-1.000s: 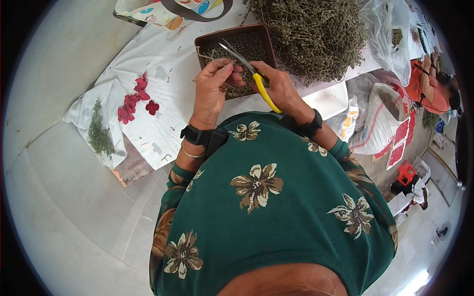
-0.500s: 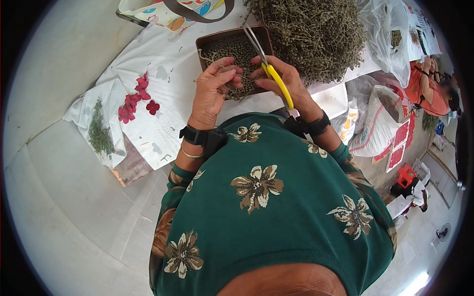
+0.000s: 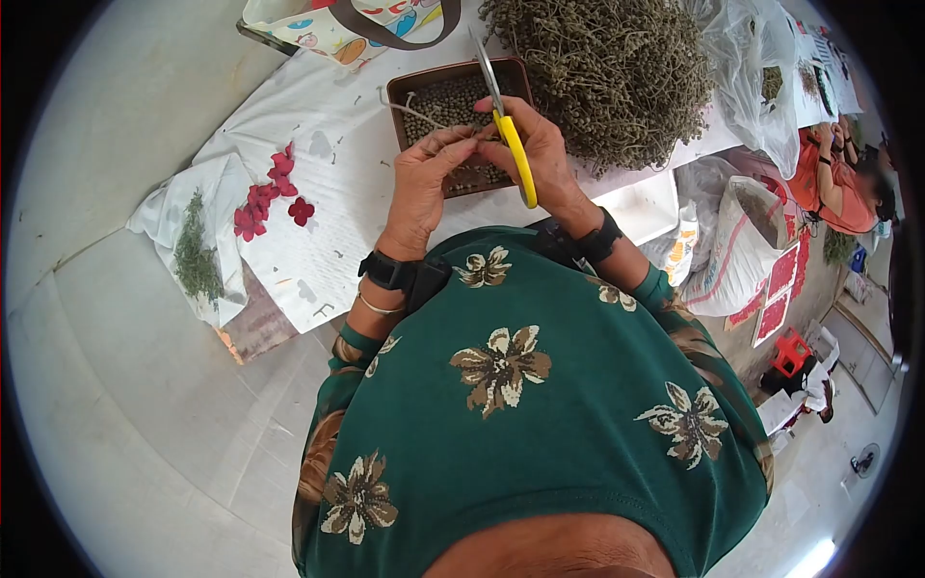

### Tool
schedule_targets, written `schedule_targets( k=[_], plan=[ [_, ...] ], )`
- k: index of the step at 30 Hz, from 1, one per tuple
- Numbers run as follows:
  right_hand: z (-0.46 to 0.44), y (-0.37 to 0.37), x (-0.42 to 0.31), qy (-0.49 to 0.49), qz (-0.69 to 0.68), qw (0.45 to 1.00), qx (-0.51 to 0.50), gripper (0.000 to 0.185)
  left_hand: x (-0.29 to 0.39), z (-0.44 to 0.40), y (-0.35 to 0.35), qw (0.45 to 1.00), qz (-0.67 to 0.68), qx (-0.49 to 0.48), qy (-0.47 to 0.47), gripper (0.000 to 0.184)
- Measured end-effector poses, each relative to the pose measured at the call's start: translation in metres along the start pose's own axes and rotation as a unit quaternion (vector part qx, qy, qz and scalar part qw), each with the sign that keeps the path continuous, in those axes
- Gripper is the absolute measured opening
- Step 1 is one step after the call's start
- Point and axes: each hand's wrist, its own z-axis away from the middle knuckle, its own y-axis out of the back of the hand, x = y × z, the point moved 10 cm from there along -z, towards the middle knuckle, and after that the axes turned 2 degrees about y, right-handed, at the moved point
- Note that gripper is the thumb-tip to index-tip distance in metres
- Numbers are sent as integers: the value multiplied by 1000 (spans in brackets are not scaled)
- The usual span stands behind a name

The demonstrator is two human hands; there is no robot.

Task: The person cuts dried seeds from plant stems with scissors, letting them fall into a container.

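Above white cloth (image 3: 337, 183), hands (image 3: 422, 183) (image 3: 547, 162) angle inward, left pinching a stem (image 3: 427, 119), right gripping scissors (image 3: 516, 152).

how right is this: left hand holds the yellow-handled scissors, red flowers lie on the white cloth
Wrong hand: the head view shows the yellow-handled scissors in the right hand, not the left hand. The red flowers do lie on the white cloth.

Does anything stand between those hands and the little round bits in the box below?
Nothing visible blocks them. Only the scissors in the right hand and a thin stem in the left hand show over the open box of round bits; the dried plant heap lies beside it.
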Motion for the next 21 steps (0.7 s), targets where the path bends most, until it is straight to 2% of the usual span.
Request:
schedule_targets(
  k=[6,9,12,17,21],
  plan=[
    [7,0,0,-41,82,995,-24,46,11,-6,17,993,-54,39,-93,16],
    [14,16,-2,-56,149,987,-31,48,18,-4,25,996,-20,43,-77,15],
    [28,48,-3,-8,318,948,2,48,29,4,44,996,-10,62,-69,14],
    [63,77,8,-92,300,949,-12,44,41,16,86,992,-6,105,-71,13],
    [89,79,22,-125,361,923,-47,39,33,24,102,992,-11,119,-42,14]
  ],
)
